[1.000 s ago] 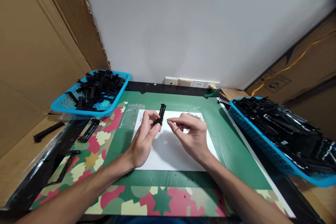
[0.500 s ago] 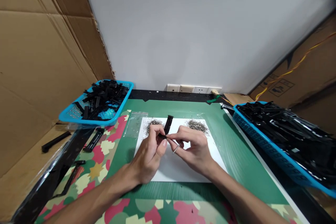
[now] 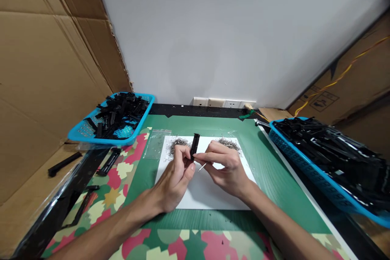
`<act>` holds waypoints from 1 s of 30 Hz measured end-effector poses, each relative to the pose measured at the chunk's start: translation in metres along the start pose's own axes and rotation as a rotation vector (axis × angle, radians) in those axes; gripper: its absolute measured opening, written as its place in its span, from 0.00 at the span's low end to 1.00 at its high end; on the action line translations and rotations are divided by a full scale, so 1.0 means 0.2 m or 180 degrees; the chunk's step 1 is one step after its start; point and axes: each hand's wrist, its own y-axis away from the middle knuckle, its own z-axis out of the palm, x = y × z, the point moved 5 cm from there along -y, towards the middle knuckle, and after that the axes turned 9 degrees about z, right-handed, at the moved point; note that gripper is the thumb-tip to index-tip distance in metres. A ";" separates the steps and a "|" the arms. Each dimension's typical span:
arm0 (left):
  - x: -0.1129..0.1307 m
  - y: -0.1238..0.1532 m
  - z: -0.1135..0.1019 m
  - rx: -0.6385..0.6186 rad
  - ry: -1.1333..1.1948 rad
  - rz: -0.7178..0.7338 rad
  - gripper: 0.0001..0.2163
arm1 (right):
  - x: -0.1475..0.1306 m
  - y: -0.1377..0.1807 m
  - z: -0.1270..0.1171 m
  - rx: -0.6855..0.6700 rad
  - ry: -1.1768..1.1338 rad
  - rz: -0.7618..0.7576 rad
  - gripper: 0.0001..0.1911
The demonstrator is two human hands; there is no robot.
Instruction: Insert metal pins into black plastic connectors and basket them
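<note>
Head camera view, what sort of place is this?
Probably a small-parts workbench against a wall: blue baskets of black parts on both sides, piles of tiny bits on a white sheet, and the left hand holding a slim black piece.

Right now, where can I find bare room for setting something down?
The green mat looks free between white sheet and right basket, beyond the right forearm. Crowded: the sheet's far side, with piles of tiny pieces; the left patterned surface, with black parts.
</note>
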 end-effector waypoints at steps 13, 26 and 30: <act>0.01 -0.02 0.02 -0.0108 0.0466 -0.0323 0.12 | 0.04 0.00 -0.01 -0.0205 0.0368 -0.0046 0.10; 0.01 -0.01 0.04 -0.0074 0.0682 -0.0435 0.14 | 0.06 -0.01 -0.08 -0.0184 0.0289 -0.0054 0.09; 0.01 -0.02 0.03 0.0044 0.0850 -0.0370 0.11 | 0.05 -0.01 -0.08 -0.0208 0.0452 -0.0233 0.12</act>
